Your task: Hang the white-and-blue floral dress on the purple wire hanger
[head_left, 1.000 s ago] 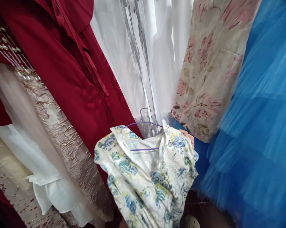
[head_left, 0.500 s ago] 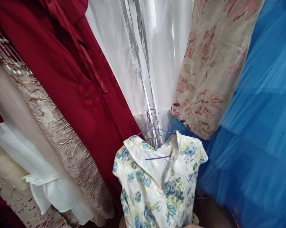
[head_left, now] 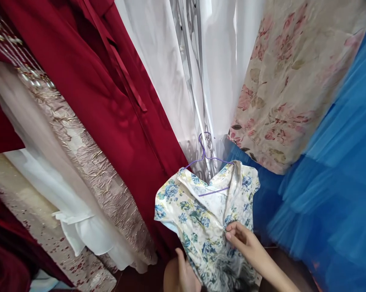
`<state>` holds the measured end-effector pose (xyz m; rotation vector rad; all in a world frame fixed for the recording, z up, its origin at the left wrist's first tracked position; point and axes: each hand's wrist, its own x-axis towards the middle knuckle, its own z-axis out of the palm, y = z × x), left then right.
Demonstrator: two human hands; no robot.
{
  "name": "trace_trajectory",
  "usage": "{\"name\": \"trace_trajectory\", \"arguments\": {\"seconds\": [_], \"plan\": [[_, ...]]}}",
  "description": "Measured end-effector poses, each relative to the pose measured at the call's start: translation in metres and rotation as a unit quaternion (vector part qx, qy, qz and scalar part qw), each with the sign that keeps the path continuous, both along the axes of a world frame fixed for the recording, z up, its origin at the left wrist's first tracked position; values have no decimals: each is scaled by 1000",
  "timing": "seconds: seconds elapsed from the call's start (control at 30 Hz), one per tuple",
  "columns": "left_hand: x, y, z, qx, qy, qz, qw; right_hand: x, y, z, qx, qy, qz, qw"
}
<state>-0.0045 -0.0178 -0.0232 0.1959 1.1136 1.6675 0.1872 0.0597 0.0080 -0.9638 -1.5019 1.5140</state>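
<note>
A white dress [head_left: 198, 219] with blue and green flowers, cap sleeves and a crossed V-neck hangs on a thin purple wire hanger [head_left: 203, 152]. My right hand [head_left: 242, 239] comes in from the lower right and pinches the dress front at the point of the neckline, thumb and fingertips together. At the lower left edge of the dress is my left hand [head_left: 187, 273], thumb stretched upward and apart. Its other fingers are mostly hidden at the side of the cloth. The bottom of the dress runs out of view.
Metal rack poles [head_left: 198, 81] rise behind the hanger, in front of white cloth [head_left: 158, 61]. A long red garment [head_left: 110, 105] and a brocade garment [head_left: 88, 162] hang on the left. A pink-flowered garment [head_left: 274, 105] and a blue tulle skirt [head_left: 332, 190] hang on the right.
Both hands have come up into view from below, and the right one has taken hold of the dress front. The dress now appears slightly higher and farther right as the view shifts.
</note>
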Motion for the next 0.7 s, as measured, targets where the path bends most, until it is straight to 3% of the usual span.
{"name": "trace_trajectory", "arguments": {"seconds": [0.17,0.43,0.6,0.7], "plan": [[7,-8,22,-42,60,-43,996,-21,8,22,62,-93,29,993],[8,-4,24,-34,41,-76,996,-27,10,9,66,-118,9,991],[3,-3,29,-70,98,-10,993,-21,2,8,38,-58,9,998],[-2,1,19,-54,165,78,982,-13,-7,10,24,-23,25,999]]}}
